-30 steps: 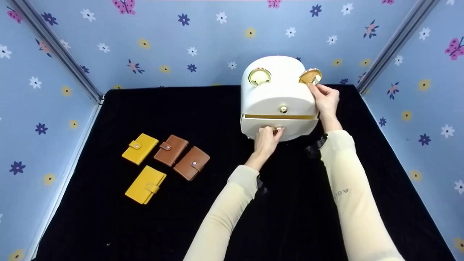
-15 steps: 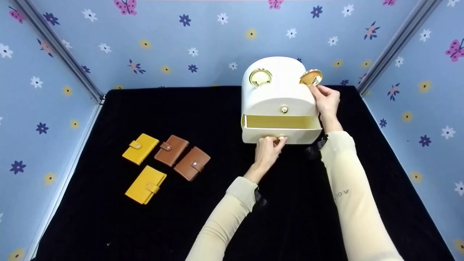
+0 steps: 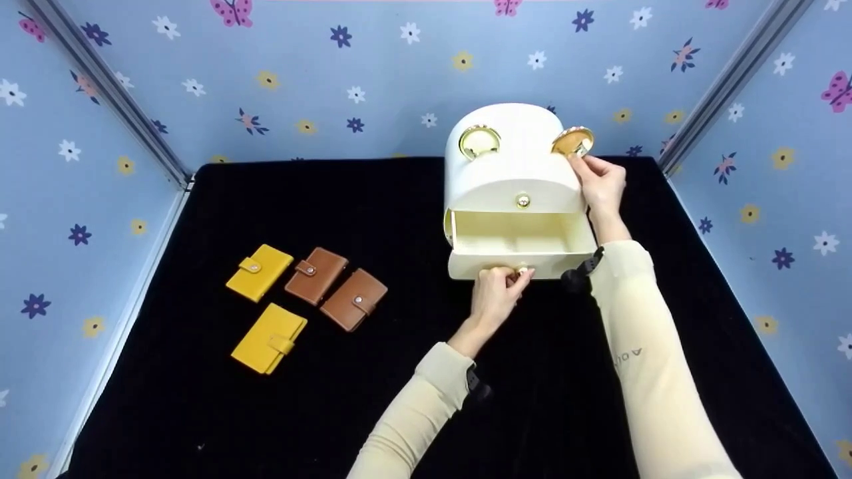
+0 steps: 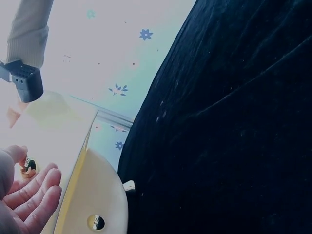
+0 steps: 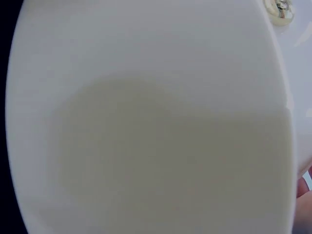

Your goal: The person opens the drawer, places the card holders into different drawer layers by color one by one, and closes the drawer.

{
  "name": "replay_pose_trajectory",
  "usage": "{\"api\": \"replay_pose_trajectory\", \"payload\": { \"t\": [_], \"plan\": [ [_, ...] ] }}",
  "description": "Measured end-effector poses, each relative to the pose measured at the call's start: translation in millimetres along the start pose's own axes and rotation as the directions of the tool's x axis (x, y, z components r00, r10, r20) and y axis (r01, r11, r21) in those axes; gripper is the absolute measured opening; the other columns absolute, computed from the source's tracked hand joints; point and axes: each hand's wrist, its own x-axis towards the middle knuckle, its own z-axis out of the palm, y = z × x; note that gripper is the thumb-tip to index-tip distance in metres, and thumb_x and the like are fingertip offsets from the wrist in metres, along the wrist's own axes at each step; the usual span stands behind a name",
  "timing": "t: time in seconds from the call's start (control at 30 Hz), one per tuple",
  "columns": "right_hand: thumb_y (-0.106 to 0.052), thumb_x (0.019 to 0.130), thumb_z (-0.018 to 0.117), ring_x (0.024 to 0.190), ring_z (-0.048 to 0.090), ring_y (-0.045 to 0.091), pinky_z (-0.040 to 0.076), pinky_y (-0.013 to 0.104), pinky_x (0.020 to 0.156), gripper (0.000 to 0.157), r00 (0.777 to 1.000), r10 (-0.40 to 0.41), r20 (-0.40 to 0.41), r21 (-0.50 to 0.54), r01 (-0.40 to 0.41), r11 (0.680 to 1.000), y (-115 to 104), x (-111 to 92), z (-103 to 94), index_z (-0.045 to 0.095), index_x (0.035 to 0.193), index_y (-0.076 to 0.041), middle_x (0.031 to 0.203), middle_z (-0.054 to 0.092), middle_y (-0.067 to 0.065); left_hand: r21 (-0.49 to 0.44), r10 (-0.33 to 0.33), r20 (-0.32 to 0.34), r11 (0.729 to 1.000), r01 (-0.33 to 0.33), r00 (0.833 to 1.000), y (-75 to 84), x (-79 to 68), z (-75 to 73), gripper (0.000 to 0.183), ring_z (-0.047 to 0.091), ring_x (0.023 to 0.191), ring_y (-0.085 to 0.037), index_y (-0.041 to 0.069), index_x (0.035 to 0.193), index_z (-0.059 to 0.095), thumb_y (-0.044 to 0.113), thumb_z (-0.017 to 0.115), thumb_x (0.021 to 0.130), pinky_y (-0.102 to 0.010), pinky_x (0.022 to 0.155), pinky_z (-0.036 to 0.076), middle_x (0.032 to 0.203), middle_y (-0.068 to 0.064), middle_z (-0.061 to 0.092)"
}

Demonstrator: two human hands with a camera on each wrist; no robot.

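A white two-drawer storage box [image 3: 512,159] with a rounded top stands at the back right in the head view. Its lower drawer [image 3: 559,267] is pulled well out, and its pale inside shows. The upper drawer [image 3: 486,194], with a gold knob [image 3: 523,200], is closed. My left hand [image 3: 492,296] pinches the lower drawer's knob [image 3: 523,271] between thumb and fingers. At the box's right side, my right hand [image 3: 602,186] pinches the edge of a round gold ear-like piece [image 3: 572,141]. The right wrist view is mostly filled by the box's white side [image 5: 146,146].
Left of the box lie two yellow wallets [image 3: 259,273] and two brown wallets [image 3: 316,275] with snap straps, on a black cloth [image 3: 399,412]. A second gold ear [image 3: 479,142] sits on the box's left top. Flowered blue panels [image 3: 373,80] enclose the table.
My left hand has drawn the lower drawer toward me, from a narrow gap to well out. The right hand has stayed on the gold ear.
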Motion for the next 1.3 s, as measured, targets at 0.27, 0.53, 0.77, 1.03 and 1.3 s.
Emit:
{"api": "replay_pose_trajectory", "payload": {
  "t": [0.27, 0.53, 0.77, 1.03, 1.3],
  "plan": [
    [-0.026, 0.071, 0.075, 0.062, 0.057, 0.006, 0.045, 0.017, 0.058, 0.023, 1.000, -0.014, 0.004, 0.033, 0.014, 0.999, 0.6, -0.5, 0.2, 0.073, 0.087, -0.009, 0.072, 0.063, -0.006, -0.020, 0.016, -0.002, 1.000, -0.016, 1.000, 0.9, -8.2, -0.8, 0.035, 0.046, 0.038, 0.004, 0.011, 0.057, 0.063, 0.033, 0.060, 0.084, -0.011, 0.040, 0.036, 0.046, 0.006, 0.055],
    [-0.027, 0.071, 0.074, 0.063, 0.057, 0.006, 0.045, 0.017, 0.058, 0.025, 1.000, -0.011, 0.002, 0.005, 0.011, 1.000, 1.3, -0.5, 0.0, 0.072, 0.089, -0.009, 0.073, 0.064, -0.006, -0.036, 0.026, -0.002, 0.999, -0.026, 1.000, 1.6, -13.9, -1.4, 0.034, 0.046, 0.038, 0.004, 0.010, 0.058, 0.064, 0.032, 0.060, 0.084, -0.011, 0.039, 0.037, 0.046, 0.004, 0.056],
    [-0.020, 0.070, 0.075, 0.055, 0.054, 0.004, 0.043, 0.016, 0.054, 0.014, 1.000, -0.023, 0.001, 0.089, 0.023, 0.996, -0.2, -2.1, 0.6, 0.073, 0.079, -0.010, 0.063, 0.062, -0.008, -0.056, 0.022, -0.001, 0.998, -0.022, 1.000, 3.6, -17.3, -1.0, 0.033, 0.046, 0.037, 0.004, 0.009, 0.059, 0.064, 0.032, 0.061, 0.083, -0.011, 0.039, 0.037, 0.045, 0.005, 0.055],
    [-0.024, 0.071, 0.075, 0.058, 0.054, 0.004, 0.043, 0.016, 0.056, 0.013, 1.000, -0.021, -0.001, 0.044, 0.021, 0.999, 1.2, -1.3, -0.1, 0.073, 0.078, -0.014, 0.066, 0.062, -0.009, 0.013, 0.034, -0.018, 0.999, -0.034, 0.999, 2.6, -19.1, -0.1, 0.035, 0.046, 0.040, 0.003, 0.011, 0.057, 0.062, 0.033, 0.060, 0.084, -0.011, 0.041, 0.037, 0.047, 0.007, 0.055],
    [-0.024, 0.070, 0.075, 0.060, 0.056, 0.005, 0.044, 0.016, 0.058, 0.018, 1.000, -0.009, 0.002, 0.059, 0.009, 0.998, 0.7, -1.1, 0.5, 0.073, 0.083, -0.012, 0.069, 0.063, -0.007, 0.045, 0.039, 0.010, 0.998, -0.039, 0.999, 0.4, -22.8, -2.2, 0.029, 0.051, 0.049, 0.004, 0.012, 0.067, 0.066, 0.035, 0.060, 0.083, -0.012, 0.047, 0.040, 0.057, 0.008, 0.061]
  ]
}}
